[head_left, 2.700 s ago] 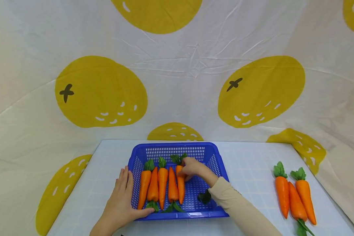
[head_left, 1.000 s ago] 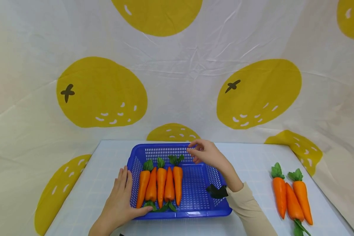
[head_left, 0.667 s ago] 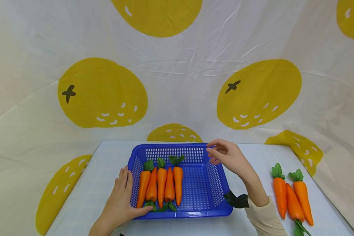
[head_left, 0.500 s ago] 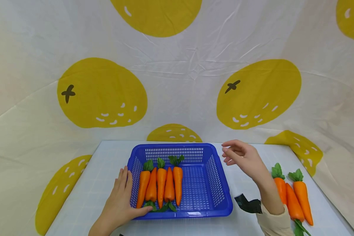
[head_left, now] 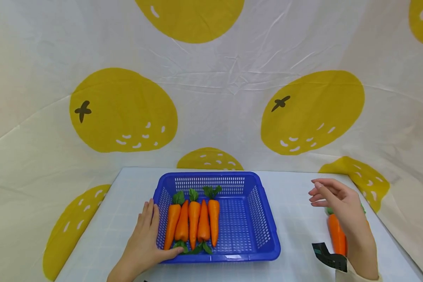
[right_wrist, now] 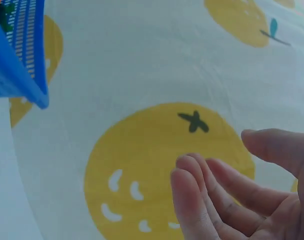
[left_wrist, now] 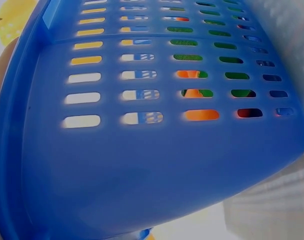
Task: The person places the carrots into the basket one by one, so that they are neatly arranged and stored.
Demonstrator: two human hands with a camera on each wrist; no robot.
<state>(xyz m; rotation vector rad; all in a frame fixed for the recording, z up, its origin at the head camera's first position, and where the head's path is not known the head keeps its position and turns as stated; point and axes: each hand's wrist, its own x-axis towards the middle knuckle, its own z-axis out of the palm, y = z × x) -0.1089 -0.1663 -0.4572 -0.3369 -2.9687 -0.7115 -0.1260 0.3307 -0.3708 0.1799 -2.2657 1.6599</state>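
Note:
A blue plastic basket [head_left: 248, 257] stands on the table with several orange carrots [head_left: 194, 223] side by side in its left half, leafy tops pointing alternately away and near. My left hand [head_left: 139, 243] rests against its left front corner, fingers straight along the side and thumb over the front rim. The perforated basket wall [left_wrist: 132, 170] fills the left wrist view. Off to the right, my right hand [head_left: 343, 205] hovers with nothing in its loosely bent fingers, also seen as an empty hand [right_wrist: 232, 205] in the right wrist view. Below it lies a carrot [head_left: 335, 233], partly covered by the arm.
A pale checked cloth [head_left: 296, 219] covers the table. Behind it hangs a white curtain [head_left: 218, 105] printed with yellow fruit. A black strap [head_left: 328, 256] sticks out from the right wrist.
My right hand has let go of the rightmost carrot in the basket and travelled right, over the carrots on the table, which it now partly hides. My left hand has stayed put.

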